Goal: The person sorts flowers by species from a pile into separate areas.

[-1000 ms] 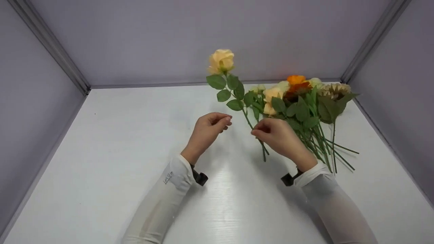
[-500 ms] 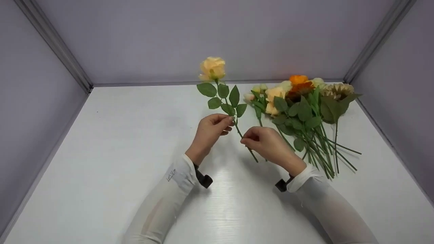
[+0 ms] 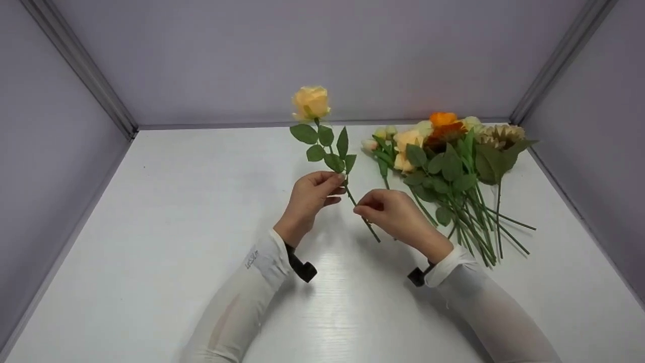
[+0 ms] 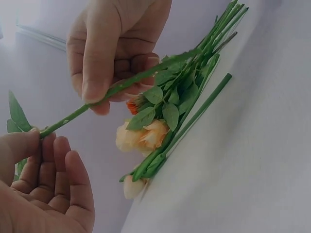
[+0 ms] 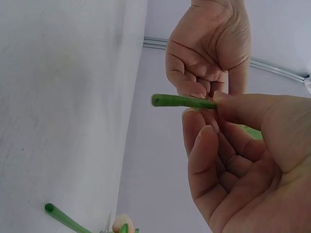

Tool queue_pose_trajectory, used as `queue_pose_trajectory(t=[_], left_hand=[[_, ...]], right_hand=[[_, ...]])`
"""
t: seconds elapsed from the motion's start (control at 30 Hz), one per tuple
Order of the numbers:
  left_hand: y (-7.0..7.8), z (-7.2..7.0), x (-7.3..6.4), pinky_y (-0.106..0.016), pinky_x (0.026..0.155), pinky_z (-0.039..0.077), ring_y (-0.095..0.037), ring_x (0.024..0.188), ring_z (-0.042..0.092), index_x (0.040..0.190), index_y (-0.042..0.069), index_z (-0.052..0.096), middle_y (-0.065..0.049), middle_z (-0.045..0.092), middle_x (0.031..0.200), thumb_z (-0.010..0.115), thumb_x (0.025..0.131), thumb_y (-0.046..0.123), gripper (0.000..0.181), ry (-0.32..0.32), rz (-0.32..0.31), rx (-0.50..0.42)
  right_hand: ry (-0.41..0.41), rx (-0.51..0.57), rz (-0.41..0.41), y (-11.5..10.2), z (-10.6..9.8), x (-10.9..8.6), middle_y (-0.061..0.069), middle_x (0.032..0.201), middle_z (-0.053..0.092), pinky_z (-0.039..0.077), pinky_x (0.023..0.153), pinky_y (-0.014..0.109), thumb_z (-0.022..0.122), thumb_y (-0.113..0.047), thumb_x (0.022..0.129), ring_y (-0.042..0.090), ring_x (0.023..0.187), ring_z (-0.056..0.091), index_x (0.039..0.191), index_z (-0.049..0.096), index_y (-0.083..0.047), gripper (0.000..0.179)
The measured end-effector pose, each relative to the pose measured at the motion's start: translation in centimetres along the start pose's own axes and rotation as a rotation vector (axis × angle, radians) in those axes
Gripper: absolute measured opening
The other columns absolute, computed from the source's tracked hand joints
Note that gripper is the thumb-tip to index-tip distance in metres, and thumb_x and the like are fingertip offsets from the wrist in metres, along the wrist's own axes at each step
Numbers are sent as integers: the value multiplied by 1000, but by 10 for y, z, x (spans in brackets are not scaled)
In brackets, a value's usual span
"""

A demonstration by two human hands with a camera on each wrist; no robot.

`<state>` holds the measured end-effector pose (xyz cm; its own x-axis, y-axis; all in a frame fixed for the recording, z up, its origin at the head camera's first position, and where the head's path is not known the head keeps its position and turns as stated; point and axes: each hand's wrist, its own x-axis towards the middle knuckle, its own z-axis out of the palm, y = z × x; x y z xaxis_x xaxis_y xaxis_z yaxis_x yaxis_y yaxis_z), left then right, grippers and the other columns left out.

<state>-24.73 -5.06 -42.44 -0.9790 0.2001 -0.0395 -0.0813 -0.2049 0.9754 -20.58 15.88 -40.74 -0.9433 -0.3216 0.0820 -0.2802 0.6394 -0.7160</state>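
Note:
A pale yellow rose (image 3: pixel 310 103) with green leaves is held tilted over the table, its bloom up and to the left. My left hand (image 3: pixel 308 195) pinches its stem between thumb and forefinger just below the leaves. Lower on the same stem, my right hand (image 3: pixel 395 212) pinches it with thumb and forefinger. The left wrist view has the green stem (image 4: pixel 68 119) running from one hand to the other. In the right wrist view the cut end of the stem (image 5: pixel 165 100) sticks out past the thumb.
Several artificial flowers lie heaped at the back right: an orange bloom (image 3: pixel 446 127), a peach rose (image 3: pixel 407 143), a beige flower (image 3: pixel 503 135) and pale tulips (image 3: pixel 370 145). Their stems (image 3: pixel 496 227) point towards me. Grey panels (image 3: pixel 227 60) wall in the white table (image 3: pixel 176 212).
The rose has moved left and slightly towards me with my right hand, away from the heap. My left hand, holding nothing before, has taken hold of the stem.

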Motion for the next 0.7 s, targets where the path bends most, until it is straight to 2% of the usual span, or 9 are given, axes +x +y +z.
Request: queue_pose_trajectory(t=[0.1, 0.17, 0.23, 0.3, 0.4, 0.53, 0.6, 0.7], left_hand=[[0, -14, 4, -37, 86, 59, -24, 97, 73, 112, -2, 72, -22, 71, 112, 72, 99, 17, 23, 39, -7, -24], [2, -30, 8, -35, 85, 60, -23, 95, 73, 113, -2, 72, -26, 69, 116, 72, 98, 16, 23, 75, -34, -29], [7, -50, 14, -34, 84, 60, -21, 92, 73, 115, -3, 72, -29, 67, 120, 72, 98, 15, 25, 118, -64, -1], [16, -76, 18, -32, 83, 60, -20, 91, 73, 117, -3, 71, -28, 67, 121, 73, 98, 16, 28, 161, -90, 69], [34, -122, 19, -31, 83, 59, -22, 95, 72, 123, -5, 69, -28, 67, 123, 71, 98, 19, 34, 208, -118, 250], [65, -184, 9, -33, 85, 59, -28, 102, 71, 127, -7, 66, -25, 68, 120, 67, 100, 20, 38, 252, -164, 560], [79, -211, 2, -35, 82, 60, -27, 94, 72, 124, -8, 67, -22, 72, 111, 65, 100, 19, 37, 271, -182, 752], [95, -242, -7, -38, 72, 57, -23, 77, 71, 112, -10, 72, -16, 75, 89, 63, 99, 16, 30, 309, -202, 1015]], right_hand=[[12, 12, -11, 2, -2, 0, -4, 91, 72, 55, 69, 37, 68, -42, 100, 15, 79, 66, 107, 77, -19, 26], [20, 21, -19, 4, -4, 0, -2, 94, 72, 56, 70, 37, 66, -44, 101, 15, 81, 66, 112, 76, -19, 29], [34, 19, -25, 6, -7, 0, 0, 98, 73, 56, 71, 38, 65, -43, 101, 15, 83, 66, 114, 76, -18, 30], [45, 12, -31, 8, -10, -1, 0, 99, 73, 55, 71, 38, 64, -41, 102, 15, 85, 66, 116, 75, -17, 30], [61, -2, -34, 11, -16, 0, 0, 100, 73, 55, 70, 38, 64, -40, 102, 15, 85, 66, 116, 75, -16, 30], [78, -9, -35, 13, -23, 0, -1, 101, 74, 56, 71, 38, 64, -40, 103, 14, 88, 68, 116, 75, -17, 29], [92, -7, -35, 13, -26, 0, -1, 101, 74, 57, 73, 38, 64, -40, 102, 14, 88, 68, 116, 75, -17, 29], [106, -13, -26, 14, -31, -1, -2, 100, 73, 57, 73, 38, 64, -41, 102, 14, 88, 69, 116, 74, -18, 29]])
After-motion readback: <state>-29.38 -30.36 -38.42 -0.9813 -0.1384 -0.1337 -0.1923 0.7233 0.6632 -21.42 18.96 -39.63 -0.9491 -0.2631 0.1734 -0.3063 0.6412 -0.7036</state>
